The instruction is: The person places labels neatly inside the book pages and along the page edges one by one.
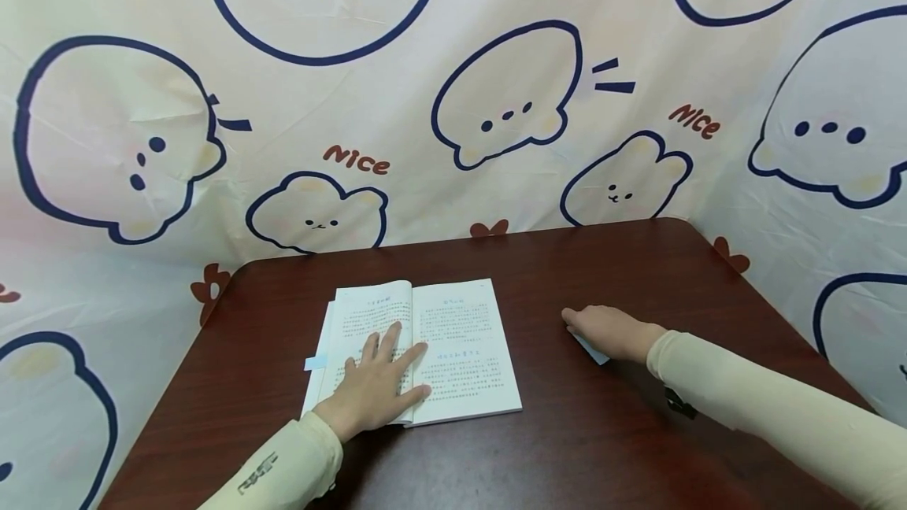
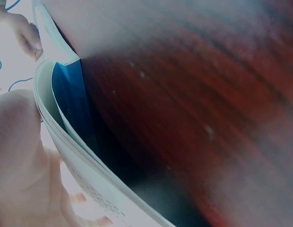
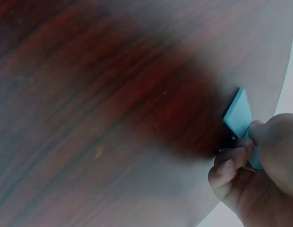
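An open book with printed pages lies on the table, left of centre. My left hand rests on its left page with spread fingers reaching past the centre fold. From the left page's outer edge sticks a light blue sticky note. In the left wrist view the blue spine shows under the curved pages. To the right of the book, my right hand pinches a light blue sticky note pad between thumb and fingers, low over the table. The hand hides part of the pad.
The dark brown wooden table has rounded far corners. A pale cloth with cartoon drawings hangs behind it and at both sides.
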